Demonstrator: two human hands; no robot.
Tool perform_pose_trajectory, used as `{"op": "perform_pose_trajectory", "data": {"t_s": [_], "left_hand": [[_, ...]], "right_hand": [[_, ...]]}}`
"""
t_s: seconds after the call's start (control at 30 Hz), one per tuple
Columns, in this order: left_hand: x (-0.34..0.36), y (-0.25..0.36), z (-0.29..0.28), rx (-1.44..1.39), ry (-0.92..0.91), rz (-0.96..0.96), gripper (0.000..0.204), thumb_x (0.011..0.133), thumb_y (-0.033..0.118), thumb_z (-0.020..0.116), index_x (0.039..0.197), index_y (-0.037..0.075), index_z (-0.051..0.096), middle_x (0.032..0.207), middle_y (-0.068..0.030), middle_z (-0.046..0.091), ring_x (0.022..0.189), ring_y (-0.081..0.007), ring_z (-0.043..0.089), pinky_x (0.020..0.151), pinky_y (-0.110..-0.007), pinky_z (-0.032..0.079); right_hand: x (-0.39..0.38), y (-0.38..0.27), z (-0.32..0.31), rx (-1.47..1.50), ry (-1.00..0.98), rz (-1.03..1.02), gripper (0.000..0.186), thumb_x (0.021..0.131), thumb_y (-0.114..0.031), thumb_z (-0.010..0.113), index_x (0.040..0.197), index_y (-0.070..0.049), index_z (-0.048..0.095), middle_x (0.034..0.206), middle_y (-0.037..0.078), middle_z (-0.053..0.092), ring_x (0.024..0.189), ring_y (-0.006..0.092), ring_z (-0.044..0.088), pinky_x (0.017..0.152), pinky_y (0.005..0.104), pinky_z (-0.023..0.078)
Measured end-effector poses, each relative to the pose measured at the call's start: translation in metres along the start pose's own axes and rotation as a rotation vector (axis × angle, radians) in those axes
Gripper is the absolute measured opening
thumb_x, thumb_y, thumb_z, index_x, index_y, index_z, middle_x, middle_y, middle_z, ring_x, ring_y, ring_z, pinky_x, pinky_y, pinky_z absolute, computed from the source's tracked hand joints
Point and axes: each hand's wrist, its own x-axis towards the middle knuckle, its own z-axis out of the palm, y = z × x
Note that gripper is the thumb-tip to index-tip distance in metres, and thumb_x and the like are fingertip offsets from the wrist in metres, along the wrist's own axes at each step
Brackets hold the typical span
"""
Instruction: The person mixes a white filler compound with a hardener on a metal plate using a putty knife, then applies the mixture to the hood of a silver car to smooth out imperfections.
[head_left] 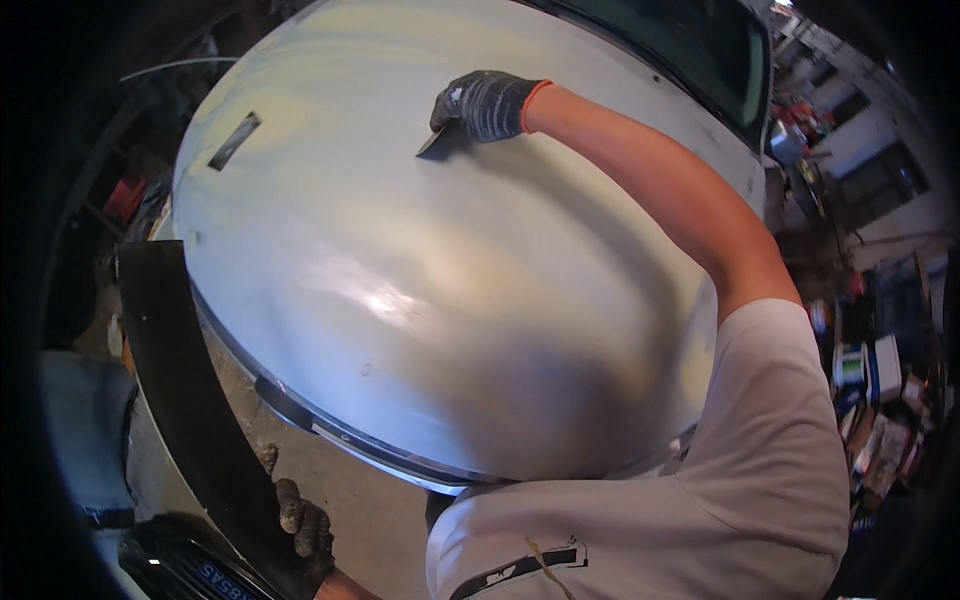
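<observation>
A car hood [330, 240] with patchy white, grey and pale yellow paint spreads before me. My right hand [487, 105], in a dark knit glove with an orange cuff, is closed on a thin dark flat piece [437, 143]. One corner of that piece sticks out below the fingers, against or just above the hood; its exact kind is not plain. Low on the left, my left hand [308, 530] wears a dirty glove, fingers curled over the edge of a long black strip [190, 390]. The strip stands beside the hood's front edge, and its lower end is partly hidden.
A narrow dark slot [235, 141] shows in the hood's far left. The windshield [690, 50] lies at the upper right. Boxes and cluttered goods [880, 400] line the right side. Another vehicle's pale panel [85, 430] is at the lower left, close to the strip.
</observation>
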Motion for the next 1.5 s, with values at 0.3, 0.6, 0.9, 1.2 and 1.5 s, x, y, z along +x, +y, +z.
{"op": "perform_pose_trajectory", "data": {"t_s": [0.3,0.6,0.9,1.2,1.5], "left_hand": [[0.011,0.001,-0.010,0.089,-0.338,-0.320,0.070,0.102,0.043,0.041,0.145,0.000,0.008,0.092,-0.0213,0.056,0.067,-0.0301,0.063,0.055,-0.042,0.055],[0.007,-0.026,0.041,0.163,-0.257,-0.372,0.069,0.104,0.040,0.031,0.153,0.003,-0.001,0.087,-0.0183,0.053,0.053,-0.0246,0.054,0.042,-0.034,0.047],[-0.007,-0.041,0.059,0.213,-0.194,-0.350,0.073,0.103,0.043,0.034,0.152,-0.001,0.003,0.088,-0.0188,0.053,0.056,-0.0245,0.057,0.043,-0.035,0.050],[0.010,-0.033,0.056,0.205,-0.231,-0.288,0.071,0.102,0.043,0.041,0.148,-0.004,0.014,0.081,-0.0151,0.052,0.051,-0.0205,0.052,0.042,-0.030,0.047],[-0.005,-0.019,0.032,0.271,-0.169,-0.158,0.069,0.100,0.042,0.049,0.144,-0.006,0.027,0.073,-0.0111,0.051,0.044,-0.0157,0.045,0.040,-0.023,0.041]], "right_hand": [[-0.174,-0.019,0.039,0.087,0.111,-0.008,0.050,0.068,0.004,0.056,0.112,-0.015,0.069,0.111,0.005,0.066,0.108,0.0270,0.059,0.095,0.0387,0.047],[-0.314,-0.051,0.037,0.182,0.128,0.088,0.048,0.064,0.000,0.060,0.109,-0.013,0.069,0.111,0.009,0.065,0.109,0.0301,0.059,0.097,0.0404,0.047],[-0.398,-0.060,0.075,0.153,0.253,0.122,0.053,0.067,-0.005,0.062,0.118,-0.016,0.066,0.118,0.008,0.065,0.116,0.0315,0.058,0.103,0.0450,0.044],[-0.417,-0.063,0.091,0.080,0.225,0.168,0.046,0.069,-0.007,0.065,0.113,-0.018,0.069,0.117,0.004,0.067,0.116,0.0277,0.058,0.104,0.0433,0.043],[-0.386,-0.104,0.010,0.015,0.301,0.335,0.031,0.083,-0.006,0.058,0.111,-0.014,0.068,0.113,0.008,0.067,0.110,0.0281,0.061,0.098,0.0417,0.045]]}}
